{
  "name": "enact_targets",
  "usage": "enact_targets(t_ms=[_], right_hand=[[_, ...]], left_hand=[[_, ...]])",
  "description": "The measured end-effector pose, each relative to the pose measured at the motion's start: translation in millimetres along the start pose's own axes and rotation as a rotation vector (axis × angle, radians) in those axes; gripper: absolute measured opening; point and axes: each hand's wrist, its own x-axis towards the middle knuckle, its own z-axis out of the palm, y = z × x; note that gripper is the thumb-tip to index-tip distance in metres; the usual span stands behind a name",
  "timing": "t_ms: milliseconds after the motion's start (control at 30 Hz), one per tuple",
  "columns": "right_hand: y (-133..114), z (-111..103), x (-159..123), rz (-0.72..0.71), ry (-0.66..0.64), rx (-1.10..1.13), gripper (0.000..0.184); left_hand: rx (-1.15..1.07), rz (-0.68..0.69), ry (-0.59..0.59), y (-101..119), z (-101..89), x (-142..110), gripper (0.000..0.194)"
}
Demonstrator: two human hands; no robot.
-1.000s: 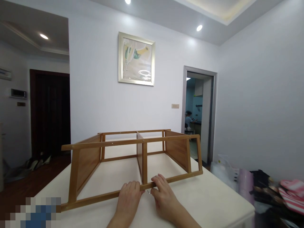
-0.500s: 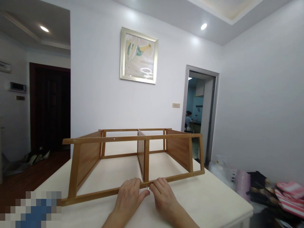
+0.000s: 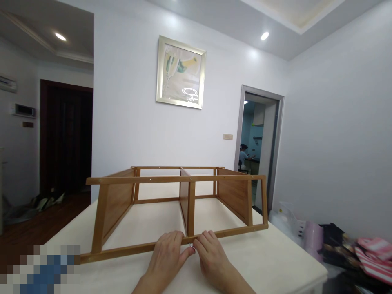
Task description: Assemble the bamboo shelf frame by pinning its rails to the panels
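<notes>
A brown wooden shelf frame [image 3: 191, 208] with panel shelves lies on its side on a white table [image 3: 275, 261]. My left hand [image 3: 168, 253] is wrapped over its near rail, just left of the middle shelf joint. Its thumb reaches right toward a small shiny metal piece [image 3: 191, 246] under the joint; too little shows to tell its kind. Right of the joint, my right hand [image 3: 211, 253] curls its fingers over the same rail, close to the metal piece. The fingertips of both hands are hidden behind the rail.
The table's right corner [image 3: 325, 272] is near. Beyond it sit a pink cylinder [image 3: 312, 241], dark bags and red-striped cloth [image 3: 375, 255]. A person [image 3: 244, 157] sits beyond the doorway [image 3: 280, 151]. A framed picture [image 3: 181, 71] hangs on the wall.
The shelf frame appears slightly farther right in view, along with a small shift of the whole scene. My left thumb is slightly farther right. Both hands stay at the joint.
</notes>
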Motion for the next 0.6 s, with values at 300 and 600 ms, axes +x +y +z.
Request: enact_targets(t_ms=[300, 600], right_hand=[[-1.5, -1.5, 1.0, 0.001, -0.015, -0.035, 0.023], [1.3, -4.9, 3.1, -0.038, -0.007, -0.045, 0.023]], left_hand=[[-0.063, -0.065, -0.054, 0.4, 2.1, -1.4, 0.020], [-0.101, -0.131, -0.125, 5.8, -3.4, 0.0, 0.018]])
